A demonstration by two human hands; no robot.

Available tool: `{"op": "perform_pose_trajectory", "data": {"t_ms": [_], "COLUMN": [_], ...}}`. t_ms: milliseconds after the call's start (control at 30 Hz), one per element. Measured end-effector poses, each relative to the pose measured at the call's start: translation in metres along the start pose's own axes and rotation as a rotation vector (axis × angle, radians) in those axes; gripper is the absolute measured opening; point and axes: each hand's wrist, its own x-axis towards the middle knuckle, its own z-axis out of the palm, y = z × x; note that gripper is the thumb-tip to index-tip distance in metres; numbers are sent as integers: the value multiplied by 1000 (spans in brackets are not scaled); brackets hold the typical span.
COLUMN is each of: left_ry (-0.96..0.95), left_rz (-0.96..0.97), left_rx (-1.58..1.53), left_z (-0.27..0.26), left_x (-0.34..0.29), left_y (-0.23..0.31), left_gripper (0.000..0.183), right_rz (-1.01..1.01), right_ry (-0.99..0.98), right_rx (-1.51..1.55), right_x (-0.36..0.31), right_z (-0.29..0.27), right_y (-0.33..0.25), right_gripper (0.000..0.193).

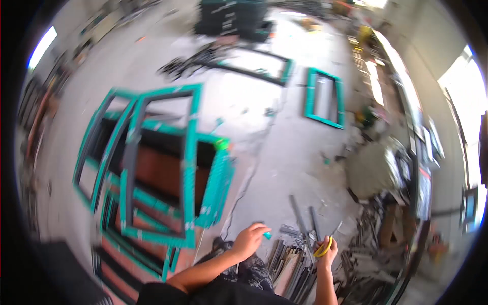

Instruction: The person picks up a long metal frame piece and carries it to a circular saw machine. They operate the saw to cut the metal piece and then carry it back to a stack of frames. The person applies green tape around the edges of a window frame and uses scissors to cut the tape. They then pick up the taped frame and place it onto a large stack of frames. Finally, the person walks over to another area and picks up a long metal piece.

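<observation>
My right hand [328,258] is closed around the yellow handles of a pair of scissors [321,250]; their blades point up and away to the right. To its left, my left hand [247,243] is closed, with a small teal piece [267,236] at its fingertips; what kind of piece it is I cannot make out. Below and between the hands lies a bundle of dark and grey strips [292,272]. Left of my left hand, teal-edged dark frames [190,168] lean and lie in a stack.
Farther off, a small teal-edged frame [309,96] and a larger dark frame [244,73] lie on the pale floor [274,147]. A dark stack [229,20] stands at the back. On the right are a bulky greyish sack [373,168] and heaped scrap strips [366,249].
</observation>
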Motion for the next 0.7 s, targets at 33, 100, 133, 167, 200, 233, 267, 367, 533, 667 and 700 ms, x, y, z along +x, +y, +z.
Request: {"op": "perform_pose_trajectory", "data": {"t_ms": [33, 100, 133, 167, 200, 233, 267, 367, 533, 667, 700], "left_ry": [-1, 23, 81, 63, 98, 103, 71, 66, 50, -72, -69], "left_rz": [30, 9, -3, -148, -209, -274, -288, -160, -83, -157, 10], "left_rx": [-28, 21, 59, -22, -17, -45, -51, 49, 195, 260, 174], "left_z": [11, -1, 0, 4, 1, 4, 12, 3, -12, -48, -62], "left_x": [8, 18, 21, 29, 35, 50, 67, 118, 198, 307, 337], "left_y": [2, 3, -3, -8, -8, 0, 3, -13, -52, -64, -71], "left_gripper": [34, 30, 21, 15, 12, 10, 11, 13, 33, 30, 33], "right_rz": [-48, -99, -26, 31, 83, 102, 125, 127, -92, -54, -58], "right_ry": [46, -42, -132, -144, -209, -198, -307, -388, -476, -506, -510], "right_rx": [46, 88, 227, 193, 241, 147, 240, 42, -225, -232, -229], "right_x": [9, 8, 17, 18, 19, 20, 45, 38, 96, 163, 173], "right_z": [-15, 15, 27, 38, 59, 73, 70, 135, 222, 292, 307], "right_y": [-18, -36, -30, -30, -30, -39, -17, -66, -116, -162, -183], "right_gripper": [23, 20, 18, 16, 16, 26, 29, 39, 51, 51, 51]}}
